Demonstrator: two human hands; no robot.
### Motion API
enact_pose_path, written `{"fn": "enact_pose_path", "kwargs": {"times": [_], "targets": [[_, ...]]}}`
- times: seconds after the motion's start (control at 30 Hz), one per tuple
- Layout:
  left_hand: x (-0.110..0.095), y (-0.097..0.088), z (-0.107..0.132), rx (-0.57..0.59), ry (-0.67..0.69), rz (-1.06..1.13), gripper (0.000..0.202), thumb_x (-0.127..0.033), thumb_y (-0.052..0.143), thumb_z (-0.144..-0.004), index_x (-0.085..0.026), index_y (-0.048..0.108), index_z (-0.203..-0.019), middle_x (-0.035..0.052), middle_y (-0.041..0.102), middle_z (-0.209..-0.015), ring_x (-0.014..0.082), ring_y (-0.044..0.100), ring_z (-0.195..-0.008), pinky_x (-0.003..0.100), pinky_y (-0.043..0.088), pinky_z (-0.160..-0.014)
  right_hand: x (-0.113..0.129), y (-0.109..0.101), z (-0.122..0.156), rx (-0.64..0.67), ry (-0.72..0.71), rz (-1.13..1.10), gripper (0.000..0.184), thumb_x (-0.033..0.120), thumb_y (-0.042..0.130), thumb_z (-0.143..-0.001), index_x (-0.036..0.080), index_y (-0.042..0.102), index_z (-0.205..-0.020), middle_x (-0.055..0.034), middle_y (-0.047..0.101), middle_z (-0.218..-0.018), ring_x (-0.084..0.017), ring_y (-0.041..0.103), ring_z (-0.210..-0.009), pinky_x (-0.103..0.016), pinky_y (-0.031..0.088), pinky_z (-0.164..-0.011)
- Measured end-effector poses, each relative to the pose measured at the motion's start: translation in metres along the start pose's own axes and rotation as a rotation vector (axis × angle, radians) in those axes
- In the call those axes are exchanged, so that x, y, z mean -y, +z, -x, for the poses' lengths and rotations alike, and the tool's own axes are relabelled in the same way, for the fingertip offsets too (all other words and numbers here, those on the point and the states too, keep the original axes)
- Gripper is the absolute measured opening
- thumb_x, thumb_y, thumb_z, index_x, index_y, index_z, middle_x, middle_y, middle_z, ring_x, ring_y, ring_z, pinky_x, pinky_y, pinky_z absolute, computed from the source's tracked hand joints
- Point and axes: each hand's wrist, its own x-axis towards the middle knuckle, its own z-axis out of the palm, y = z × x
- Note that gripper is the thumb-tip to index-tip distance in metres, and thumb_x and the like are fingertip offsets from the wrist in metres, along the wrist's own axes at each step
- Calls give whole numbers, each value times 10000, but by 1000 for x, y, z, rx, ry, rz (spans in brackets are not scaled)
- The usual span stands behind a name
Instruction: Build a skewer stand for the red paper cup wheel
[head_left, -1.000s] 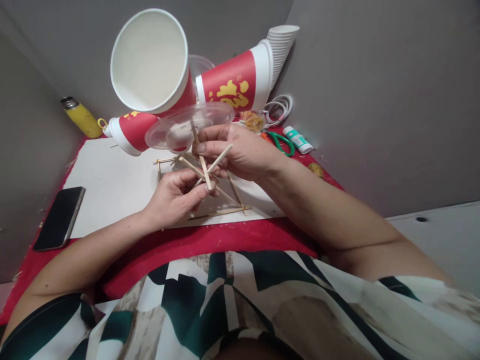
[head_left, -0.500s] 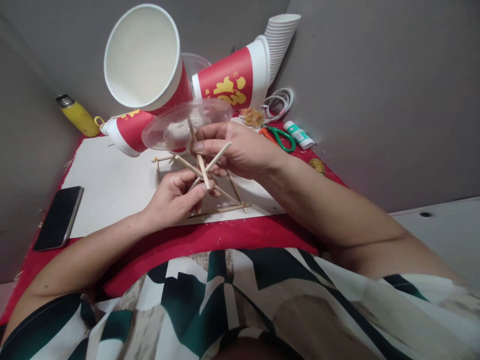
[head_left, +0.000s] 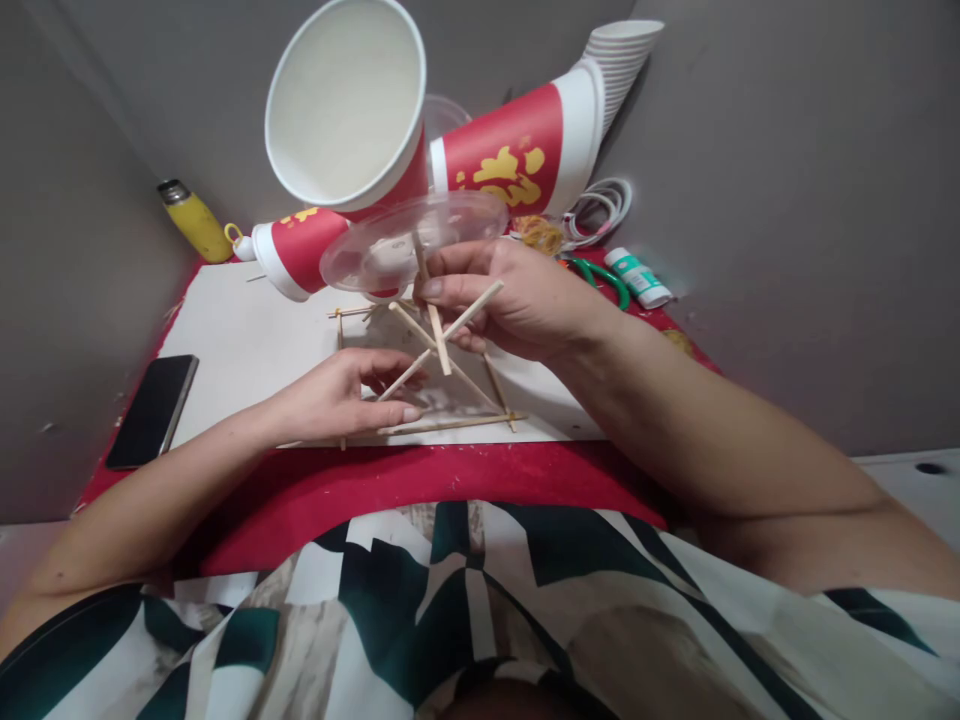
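Observation:
My right hand pinches a bundle of crossed wooden sticks above the white board. A clear plastic lid sits on top of one of the sticks. My left hand is lower, near the board, with its fingers curled around the lower end of one stick. A flat frame of sticks lies on the board under both hands.
Red paper cups and one big cup with a white inside lean at the back. A black phone lies left, a yellow bottle at the back left. Green scissors, a glue tube, rubber bands and a white cable lie at the right.
My left hand has dropped down from the crossing point of the sticks toward the board. The camera has shifted, so everything sits further right in view.

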Motion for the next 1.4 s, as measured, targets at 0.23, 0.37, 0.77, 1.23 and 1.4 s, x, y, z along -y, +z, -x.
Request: {"fn": "enact_pose_path", "kwargs": {"times": [0.23, 0.37, 0.77, 1.23, 1.4], "targets": [[16, -1, 26, 31, -221, 35, 324, -372, 655, -855, -132, 658, -1073, -8, 619, -677, 108, 551, -551, 209, 434, -523, 0, 2, 1, 10, 1, -25, 144, 250, 719, -809, 140, 628, -823, 44, 525, -559, -51, 436, -403, -166, 275, -322], [27, 9, 30, 29, -214, 131, 261, -375, 588, -901, -132, 676, -937, 0, 607, -691, 97, 527, -577, 200, 417, -540, 0, 2, 1, 0, -4, -23, 161, 258, 734, -798, 145, 620, -803, 41, 530, -576, -47, 436, -405, -165, 278, -324], [38, 12, 24, 59, -221, -312, 175, -312, 662, -813, -166, 686, -905, 5, 675, -755, 138, 594, -674, 230, 419, -631, 2, 3, 1, -13, 38, -29, 214, 284, 771, -764, 138, 637, -845, 54, 532, -545, -47, 434, -381, -157, 285, -310], [25, -5, 25, 141, -148, -266, 263, -316, 728, -754, -166, 676, -964, -12, 644, -737, 124, 560, -645, 217, 390, -586, 6, 10, 7, -93, 81, 21, 227, 294, 789, -742, 142, 624, -779, 51, 551, -528, -33, 425, -346, -148, 315, -311], [37, -31, 21, 26, -94, -19, 316, -350, 704, -793, -149, 701, -1037, 55, 718, -921, 157, 640, -799, 254, 471, -716, 5, 10, 8, -141, 112, 18, 200, 263, 788, -731, 143, 646, -804, 44, 545, -534, -40, 415, -354, -162, 317, -303]]}}
